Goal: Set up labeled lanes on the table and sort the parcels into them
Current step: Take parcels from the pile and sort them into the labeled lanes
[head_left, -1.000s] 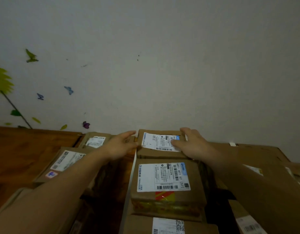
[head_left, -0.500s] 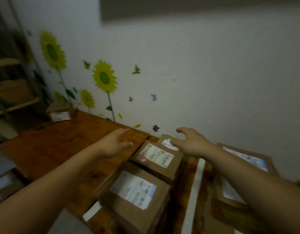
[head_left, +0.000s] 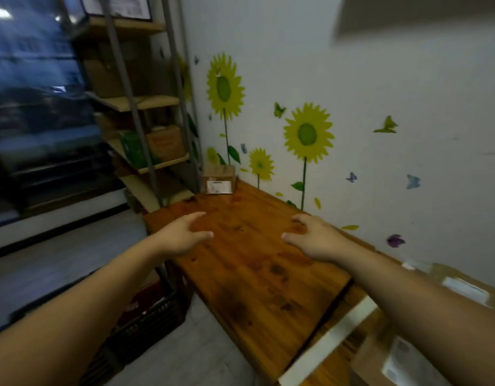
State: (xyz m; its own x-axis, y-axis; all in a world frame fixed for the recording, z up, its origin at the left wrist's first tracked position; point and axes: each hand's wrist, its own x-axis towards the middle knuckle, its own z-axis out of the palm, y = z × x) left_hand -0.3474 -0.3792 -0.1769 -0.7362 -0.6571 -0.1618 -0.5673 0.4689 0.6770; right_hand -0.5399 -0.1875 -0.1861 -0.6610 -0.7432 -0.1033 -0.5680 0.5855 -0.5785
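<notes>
Cardboard parcels (head_left: 402, 363) crowd past the white strip (head_left: 332, 338) on the worktop (head_left: 254, 268), a lone parcel (head_left: 219, 180) waits in the far corner, and left hand (head_left: 182, 235) and right hand (head_left: 313, 238) hover loosely open and empty, so sorting seems unfinished.

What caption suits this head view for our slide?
Open and empty, the left hand and right hand hover over the wooden table; a parcel stands in its far corner.

Dim, cool indoor light; wall (head_left: 408, 79) evenly lit, no hard shadows. Heavy motion blur at 9–11 o'clock on window (head_left: 31, 79) w/ small glare spots, also boxes (head_left: 394, 363) at 5. Wide-angle bending at edges; table (head_left: 254, 260) centre fairly sharp.
</notes>
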